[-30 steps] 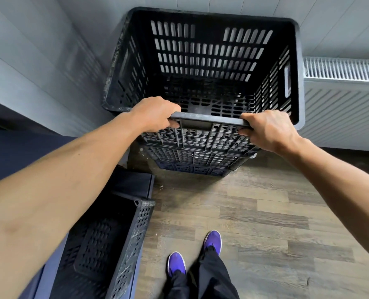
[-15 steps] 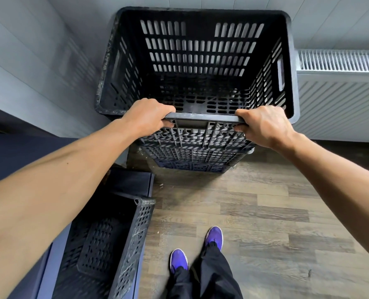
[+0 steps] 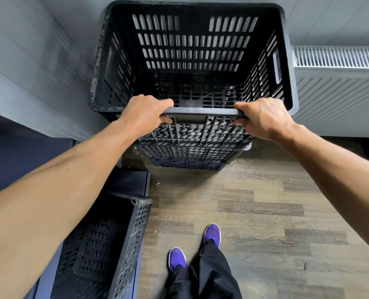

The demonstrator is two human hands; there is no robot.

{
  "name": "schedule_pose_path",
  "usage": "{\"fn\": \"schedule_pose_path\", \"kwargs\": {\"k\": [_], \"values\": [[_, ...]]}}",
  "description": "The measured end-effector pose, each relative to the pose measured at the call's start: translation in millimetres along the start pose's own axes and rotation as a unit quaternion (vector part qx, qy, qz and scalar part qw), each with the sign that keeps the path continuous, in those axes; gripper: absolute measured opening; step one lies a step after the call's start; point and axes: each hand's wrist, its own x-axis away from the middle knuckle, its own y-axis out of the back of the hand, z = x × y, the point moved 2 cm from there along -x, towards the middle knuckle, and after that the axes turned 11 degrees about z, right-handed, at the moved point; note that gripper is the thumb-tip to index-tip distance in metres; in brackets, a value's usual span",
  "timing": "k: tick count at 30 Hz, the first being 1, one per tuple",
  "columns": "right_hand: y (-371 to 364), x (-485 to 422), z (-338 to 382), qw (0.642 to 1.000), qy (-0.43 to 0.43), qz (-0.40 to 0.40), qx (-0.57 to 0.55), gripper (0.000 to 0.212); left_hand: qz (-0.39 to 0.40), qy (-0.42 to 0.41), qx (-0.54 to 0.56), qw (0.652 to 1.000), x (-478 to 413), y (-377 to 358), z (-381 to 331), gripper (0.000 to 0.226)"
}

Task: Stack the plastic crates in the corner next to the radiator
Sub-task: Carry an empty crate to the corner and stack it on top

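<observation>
Fingers of our left hand and right hand curl round the near rim of the top crate, at twelve o'clock atop lower crates in the corner; radiator at two o'clock, another crate at seven.

A plain indoor room — wood-look plank floor, white radiator, grey panelled walls.

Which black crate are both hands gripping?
The top crate in the corner; left hand and right hand grip its near rim. The lower-left crate is untouched.
</observation>
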Motion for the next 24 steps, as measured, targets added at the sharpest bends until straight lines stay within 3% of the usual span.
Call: {"fn": "schedule_pose_path", "kwargs": {"k": [24], "values": [[-3.9,3.6,6.2,1.0,-0.014,0.007,-0.014,0.022,0.046,-0.006,0.039,0.998,2.4,7.3,1.3,0.023]]}}
